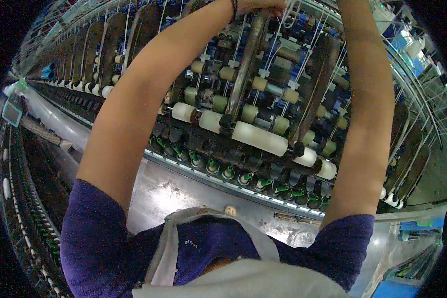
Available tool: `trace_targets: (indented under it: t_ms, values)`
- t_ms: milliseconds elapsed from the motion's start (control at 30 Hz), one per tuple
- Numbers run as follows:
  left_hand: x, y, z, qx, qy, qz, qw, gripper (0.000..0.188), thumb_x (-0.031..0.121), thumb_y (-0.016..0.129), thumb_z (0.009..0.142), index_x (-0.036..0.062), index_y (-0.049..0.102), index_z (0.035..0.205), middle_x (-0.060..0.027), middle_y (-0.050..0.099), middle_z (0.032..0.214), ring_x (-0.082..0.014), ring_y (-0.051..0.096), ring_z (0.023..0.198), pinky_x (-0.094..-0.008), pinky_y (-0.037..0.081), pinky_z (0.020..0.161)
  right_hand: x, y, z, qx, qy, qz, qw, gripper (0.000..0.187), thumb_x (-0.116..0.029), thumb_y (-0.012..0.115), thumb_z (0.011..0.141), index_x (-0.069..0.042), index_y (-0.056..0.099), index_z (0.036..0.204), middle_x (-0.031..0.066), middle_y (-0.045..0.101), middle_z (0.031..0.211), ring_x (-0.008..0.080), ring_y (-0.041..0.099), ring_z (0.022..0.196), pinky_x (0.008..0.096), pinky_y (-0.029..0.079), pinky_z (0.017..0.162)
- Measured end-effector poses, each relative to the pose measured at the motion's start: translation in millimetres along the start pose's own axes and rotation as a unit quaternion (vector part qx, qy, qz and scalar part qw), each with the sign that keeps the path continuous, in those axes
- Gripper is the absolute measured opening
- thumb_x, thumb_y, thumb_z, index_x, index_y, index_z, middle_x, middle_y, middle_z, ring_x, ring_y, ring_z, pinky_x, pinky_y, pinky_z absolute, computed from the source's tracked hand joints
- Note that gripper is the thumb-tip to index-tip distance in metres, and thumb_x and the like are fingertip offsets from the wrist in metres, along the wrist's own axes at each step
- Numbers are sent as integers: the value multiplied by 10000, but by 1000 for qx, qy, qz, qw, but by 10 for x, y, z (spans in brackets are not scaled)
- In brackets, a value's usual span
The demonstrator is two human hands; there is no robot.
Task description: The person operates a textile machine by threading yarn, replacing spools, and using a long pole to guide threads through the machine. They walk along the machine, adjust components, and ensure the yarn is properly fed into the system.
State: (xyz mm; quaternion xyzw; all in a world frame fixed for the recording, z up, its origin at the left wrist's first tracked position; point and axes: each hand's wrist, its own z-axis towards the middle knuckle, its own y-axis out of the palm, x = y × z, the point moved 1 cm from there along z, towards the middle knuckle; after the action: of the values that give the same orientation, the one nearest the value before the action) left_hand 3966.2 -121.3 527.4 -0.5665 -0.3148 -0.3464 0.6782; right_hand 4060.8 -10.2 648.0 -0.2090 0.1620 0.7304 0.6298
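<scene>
Both my arms reach up over a spinning machine toward the top edge of the head view. My left hand (263, 5), with a dark band at its wrist, is cut by that edge. It is beside the upper end of a metal pressure arm (246, 64); its fingers are too little shown to tell a grip. Of my right side only the forearm (367, 64) shows, the hand being beyond the top edge. Between the arms are white rollers (260, 138), pale green rollers (250, 113) and beige rollers (259, 83) on dark shafts.
Below the rollers runs a row of spindles with green parts (228, 172) along a metal rail. More pressure arms (97, 44) line the left. A second machine row (30, 218) stands at the far left, across a shiny floor (166, 198). White rods (305, 54) hang over the rollers.
</scene>
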Motion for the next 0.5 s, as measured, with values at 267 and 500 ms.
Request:
trace_targets:
  t_ms: [267, 500]
  values:
    - [6, -78, -175, 119, 86, 248, 957, 324, 178, 523, 874, -4, 528, 606, -57, 400, 447, -134, 310, 375, -303, 313, 402, -401, -383, -1071, -85, -88, -328, 937, 328, -86, 435, 823, 55, 448, 1119, 247, 523, 1021, 388, 514, 926, 431, 416, 815]
    - [-158, 728, -236, 214, 273, 136, 928, 337, 189, 578, 772, -1, 569, 1051, -178, 630, 849, -250, 626, 773, -362, 494, 689, -690, -849, -1715, -159, -131, -307, 929, 350, -29, 437, 831, 34, 433, 1176, 225, 494, 1108, 368, 524, 940, 418, 440, 791]
